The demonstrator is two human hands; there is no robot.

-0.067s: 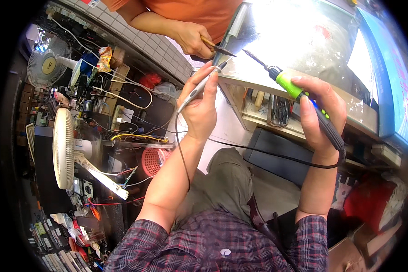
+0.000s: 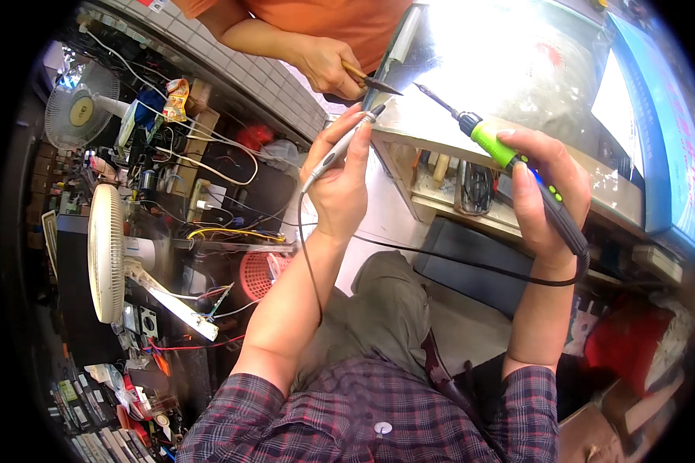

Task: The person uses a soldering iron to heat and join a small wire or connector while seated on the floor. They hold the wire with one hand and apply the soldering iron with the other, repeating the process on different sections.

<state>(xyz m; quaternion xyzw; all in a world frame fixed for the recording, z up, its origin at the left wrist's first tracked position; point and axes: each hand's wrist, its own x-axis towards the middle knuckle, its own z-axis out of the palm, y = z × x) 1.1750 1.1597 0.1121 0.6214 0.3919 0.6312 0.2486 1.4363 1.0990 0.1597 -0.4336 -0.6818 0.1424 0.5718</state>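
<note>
Between the fingers and thumb of my left hand (image 2: pixel 338 181) is a slim grey pen-shaped tool (image 2: pixel 336 158) with a dark collar near its tip and a thin cable trailing down my forearm. My right hand (image 2: pixel 552 189) grips a green and black soldering iron (image 2: pixel 493 144), its metal tip slanting up and left over the bright tabletop. A black cord leaves the iron's back end. Close above the grey tool, a co-worker's hand (image 2: pixel 328 68) holds a wooden-handled tool (image 2: pixel 380 85) with a dark pointed end. The three tools are apart from each other.
A glass-topped table (image 2: pixel 510 77) with an open shelf stands ahead, a blue panel (image 2: pixel 660 123) at its right. Leftward are a white fan head (image 2: pixel 106 253), a second fan (image 2: pixel 83 110), a pink basket (image 2: pixel 256 274), loose wires and clutter. The black cord crosses above my lap.
</note>
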